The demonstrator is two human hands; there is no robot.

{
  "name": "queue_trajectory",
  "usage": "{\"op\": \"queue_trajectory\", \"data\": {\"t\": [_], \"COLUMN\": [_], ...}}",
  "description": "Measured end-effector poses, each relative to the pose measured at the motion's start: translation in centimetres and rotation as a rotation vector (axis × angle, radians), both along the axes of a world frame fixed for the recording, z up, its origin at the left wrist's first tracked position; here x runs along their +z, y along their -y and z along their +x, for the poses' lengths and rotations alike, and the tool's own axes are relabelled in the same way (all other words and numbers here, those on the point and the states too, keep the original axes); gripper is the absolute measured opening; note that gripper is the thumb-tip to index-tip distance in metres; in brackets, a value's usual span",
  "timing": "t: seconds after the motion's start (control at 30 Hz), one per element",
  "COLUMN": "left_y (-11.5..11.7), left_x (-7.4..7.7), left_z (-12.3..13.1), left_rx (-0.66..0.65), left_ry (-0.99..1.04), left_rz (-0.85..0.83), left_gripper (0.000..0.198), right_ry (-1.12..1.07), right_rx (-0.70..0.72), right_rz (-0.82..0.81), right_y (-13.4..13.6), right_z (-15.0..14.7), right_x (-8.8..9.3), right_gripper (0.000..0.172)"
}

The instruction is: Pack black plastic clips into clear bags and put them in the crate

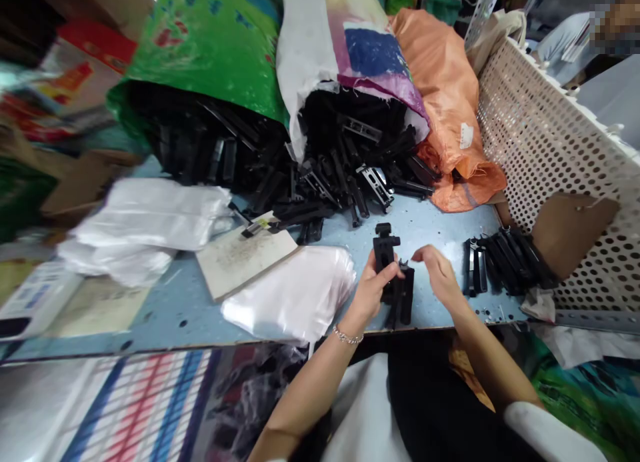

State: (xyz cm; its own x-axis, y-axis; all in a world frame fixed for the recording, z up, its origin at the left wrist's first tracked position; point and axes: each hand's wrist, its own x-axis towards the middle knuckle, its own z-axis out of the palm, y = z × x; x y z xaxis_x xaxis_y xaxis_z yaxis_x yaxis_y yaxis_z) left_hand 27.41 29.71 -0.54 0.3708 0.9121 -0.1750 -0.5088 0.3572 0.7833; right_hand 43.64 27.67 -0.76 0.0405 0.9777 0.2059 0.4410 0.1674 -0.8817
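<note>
My left hand (373,287) grips a black plastic part (384,252) with a slotted body and a knob-like top, the thumb pressed across its front. Right beside and below it, more black bar-shaped pieces (407,295) stand at the table's front edge; whether the hand also touches them I cannot tell. A short gap to the right, my right hand (439,275) hovers with fingers bent toward the part and nothing visible in them. Farther right, a row of similar black parts (507,261) lies on the blue table (430,223).
Black parts spill from a green sack (210,49) and a white-purple sack (310,42) at the back. An orange sack (445,82) adjoins a perforated white basket (545,129). Clear plastic bags (295,292) and a pale board (245,259) lie left.
</note>
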Motion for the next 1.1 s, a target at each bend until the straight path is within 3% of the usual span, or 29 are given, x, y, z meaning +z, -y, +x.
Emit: {"op": "queue_trajectory", "data": {"t": [0.07, 0.13, 0.2, 0.33, 0.43, 0.5, 0.57, 0.67, 0.77, 0.87, 0.93, 1.0, 1.1], "left_y": [0.9, 1.5, 1.7, 0.7, -0.2, -0.4, -0.5, -0.1, 1.3, 3.0, 3.3, 2.7, 0.3], "left_x": [1.1, 1.5, 1.6, 1.3, 0.9, 0.2, -1.2, -4.1, -7.2, -9.4, -10.3, -10.5, -9.3], "left_z": [-0.2, -0.3, -0.4, -1.2, -1.9, -2.2, -2.3, -2.3, -1.4, 0.0, 0.2, -0.3, -1.8], "left_rx": [-0.077, -0.153, -0.139, 0.040, 0.078, 0.095, 0.191, 0.286, 0.143, 0.148, 0.189, 0.163, 0.155], "left_ry": [-0.002, 0.026, 0.036, -0.015, -0.031, -0.111, -0.246, -0.444, -0.624, -0.844, -0.978, -1.039, -0.930], "left_rz": [-0.078, -0.169, -0.225, -0.220, -0.216, -0.160, -0.075, -0.014, 0.113, 0.356, 0.472, 0.521, 0.453], "left_gripper": [0.050, 0.052, 0.054, 0.064, 0.067, 0.063, 0.063, 0.056, 0.038, 0.052, 0.059, 0.059, 0.062], "right_ry": [0.331, 0.602, 0.693, 0.575, 0.575, 0.603, 0.618, 0.592, 0.588, 0.700, 0.740, 0.737, 0.668], "right_rx": [-0.066, -0.017, 0.040, 0.186, 0.260, 0.252, 0.289, 0.281, 0.031, -0.157, -0.187, -0.194, -0.203], "right_rz": [0.382, 0.685, 0.783, 0.584, 0.667, 0.652, 0.511, 0.282, 0.155, 0.027, -0.053, -0.109, -0.093], "right_y": [-1.6, -3.6, -4.9, -3.4, 0.0, 1.5, 1.4, -2.4, -9.4, -16.4, -19.4, -20.1, -16.7], "right_z": [0.4, 0.6, 0.2, -2.0, -3.7, -4.3, -4.3, -3.5, -2.8, -2.6, -2.6, -2.7, -3.1], "right_x": [1.4, 2.2, 2.4, 1.3, 0.1, -0.5, -0.8, -1.1, -1.9, -2.9, -3.3, -3.5, -3.5], "right_gripper": [0.045, 0.041, 0.040, 0.045, 0.041, 0.033, 0.034, 0.039, 0.037, 0.043, 0.049, 0.045, 0.040]}}
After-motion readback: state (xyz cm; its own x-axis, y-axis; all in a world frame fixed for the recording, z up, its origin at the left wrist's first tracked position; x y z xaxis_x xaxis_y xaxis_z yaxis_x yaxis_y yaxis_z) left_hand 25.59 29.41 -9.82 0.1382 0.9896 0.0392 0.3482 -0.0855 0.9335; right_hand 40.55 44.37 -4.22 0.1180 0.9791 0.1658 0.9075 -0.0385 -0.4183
